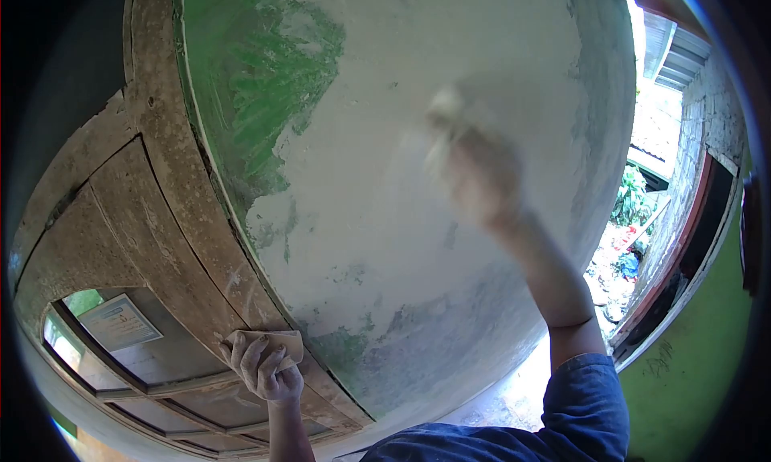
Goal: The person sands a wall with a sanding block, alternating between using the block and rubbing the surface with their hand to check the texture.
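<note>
Spanning the corner where wall meets woodwork, the person's two arms reach well apart. The left grip (265, 374) is low, its fingers curled and clamped on a tan flat piece (291, 345), which lies across the edge of the wooden frame (161, 197) in this view. Folding the fingers over it probably keeps such a thin piece from slipping, and holding it down here leaves most of the wall free for the other arm. Whether it presses on the wood or hangs just in front of it, I cannot tell.

The right grip (486, 173) is raised before the pale stretch of the wall (377, 197). It is blurred, yet it looks clamped on a pale piece (446, 105) at its upper end; the exact hold of the fingers and any contact with the wall are lost in the blur. The bent elbow below the blue sleeve (590, 402) likely gives the forearm room to work across the face of the wall.

Green paint (265, 85) borders the pale area on the side next to the frame, its edge ragged. Lower left, a framed paper (120, 321) shows through the window panes; at far right, an opening reveals leafy plants (631, 199).
</note>
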{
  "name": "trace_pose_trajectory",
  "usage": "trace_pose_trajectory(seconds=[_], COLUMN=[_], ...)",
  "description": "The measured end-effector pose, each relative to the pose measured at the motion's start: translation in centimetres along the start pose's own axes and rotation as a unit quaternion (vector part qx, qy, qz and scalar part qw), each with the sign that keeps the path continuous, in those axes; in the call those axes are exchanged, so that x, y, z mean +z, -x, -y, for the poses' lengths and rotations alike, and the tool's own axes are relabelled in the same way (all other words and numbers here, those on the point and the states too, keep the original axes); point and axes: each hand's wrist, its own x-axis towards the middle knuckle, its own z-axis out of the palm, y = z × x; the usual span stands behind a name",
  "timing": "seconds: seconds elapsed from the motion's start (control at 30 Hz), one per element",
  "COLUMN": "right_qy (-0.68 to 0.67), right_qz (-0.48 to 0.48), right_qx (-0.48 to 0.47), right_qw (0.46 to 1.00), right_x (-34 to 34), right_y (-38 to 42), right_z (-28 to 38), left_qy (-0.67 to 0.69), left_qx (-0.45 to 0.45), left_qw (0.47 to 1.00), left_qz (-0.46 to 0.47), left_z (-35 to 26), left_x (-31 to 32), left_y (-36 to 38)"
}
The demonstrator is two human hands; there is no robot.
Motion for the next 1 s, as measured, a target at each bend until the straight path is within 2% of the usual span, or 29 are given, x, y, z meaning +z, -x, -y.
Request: trace_pose_trajectory(seconds=[0.07,0.17,0.23,0.3,0.33,0.4,0.47,0.53,0.63,0.7,0.77,0.8,0.87,0.93,1.0], right_qy=[0.057,0.075,0.014,-0.064,-0.064,-0.102,-0.03,-0.006,-0.009,-0.083,-0.115,-0.116,-0.122,-0.062,-0.038], right_qz=[-0.007,-0.049,-0.027,0.026,0.025,-0.011,-0.021,-0.035,-0.025,0.008,0.034,0.033,0.035,0.023,0.017], right_qx=[0.154,0.115,0.022,-0.013,-0.012,-0.083,-0.035,0.067,0.094,-0.067,-0.151,-0.152,-0.149,-0.122,0.016], right_qw=[0.986,0.989,0.999,0.998,0.998,0.991,0.999,0.997,0.995,0.994,0.981,0.981,0.981,0.99,0.999], right_x=[-1.5,-0.5,0.5,1.5,2.1,2.9,2.1,1.0,1.8,3.3,3.2,3.3,3.6,2.7,2.2], right_y=[-3.1,-3.2,-2.9,-1.4,-1.0,-0.7,-2.5,-5.5,-6.3,-4.2,-4.1,-4.0,-4.0,-5.7,-7.7], right_z=[-3.3,-4.2,-0.3,4.4,4.5,4.1,-0.3,-3.1,-2.9,0.1,6.1,6.1,5.6,0.5,-1.9], left_qy=[0.005,0.002,-0.003,-0.005,-0.006,-0.007,-0.001,-0.009,-0.007,-0.002,-0.002,-0.003,-0.007,-0.011,-0.013], left_qx=[0.0,-0.015,-0.017,-0.018,-0.018,-0.014,-0.022,-0.025,-0.03,-0.034,-0.035,-0.035,-0.017,-0.017,-0.019], left_qw=[1.0,1.0,1.0,1.0,1.0,1.0,1.0,1.0,1.0,0.999,0.999,0.999,1.0,1.0,1.0], left_qz=[-0.001,0.005,0.003,0.004,0.003,0.001,0.002,0.0,-0.002,-0.005,0.001,0.0,-0.016,-0.016,-0.015], left_z=[-0.1,-0.4,-0.4,-0.5,-0.5,-0.4,-0.5,-0.5,-0.6,-0.7,-0.6,-0.6,-0.7,-0.6,-0.6], left_x=[-0.1,-0.1,-0.1,0.0,0.0,0.0,0.0,0.0,0.0,0.0,0.0,0.0,0.1,0.1,0.1], left_y=[-0.1,-0.3,-0.3,-0.3,-0.2,-0.3,-0.3,-0.2,-0.3,-0.3,-0.2,-0.3,-0.6,-0.5,-0.4])
